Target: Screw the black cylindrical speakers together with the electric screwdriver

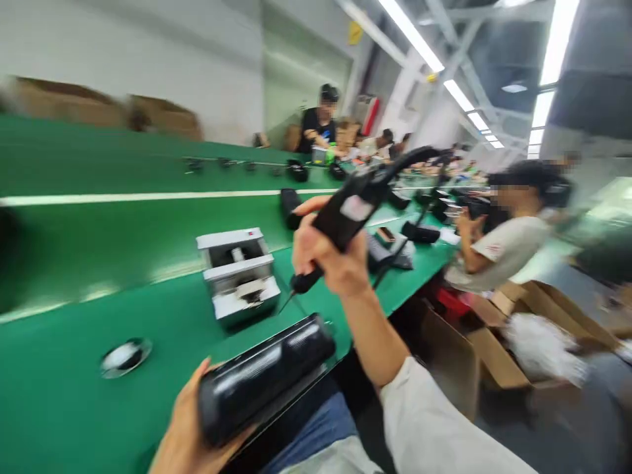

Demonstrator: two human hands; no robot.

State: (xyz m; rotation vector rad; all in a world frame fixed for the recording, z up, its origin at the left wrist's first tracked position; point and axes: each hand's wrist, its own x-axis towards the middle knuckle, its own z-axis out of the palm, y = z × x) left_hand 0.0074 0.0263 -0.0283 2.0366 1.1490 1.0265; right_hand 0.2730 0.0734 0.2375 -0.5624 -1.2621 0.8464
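Observation:
My right hand (340,260) is wrapped round a black electric screwdriver (340,220) with a pale label; its thin bit slants down to the left and a cord leaves its upper end. The bit's tip is above the black cylinder and touches nothing that I can make out. Closed about the near end of that glossy black cylinder (266,375), my left hand (190,421) holds it tilted at the bench's front edge. Just beyond stands a grey-and-white open box (239,263) with compartments; its small contents are blurred.
A small round dish (126,355) lies on the green bench (54,401) at left. Another black cylinder (290,207) stands behind my right hand. At right a co-worker (508,230) sits near cardboard boxes (498,355). One more person (318,128) works across the bench.

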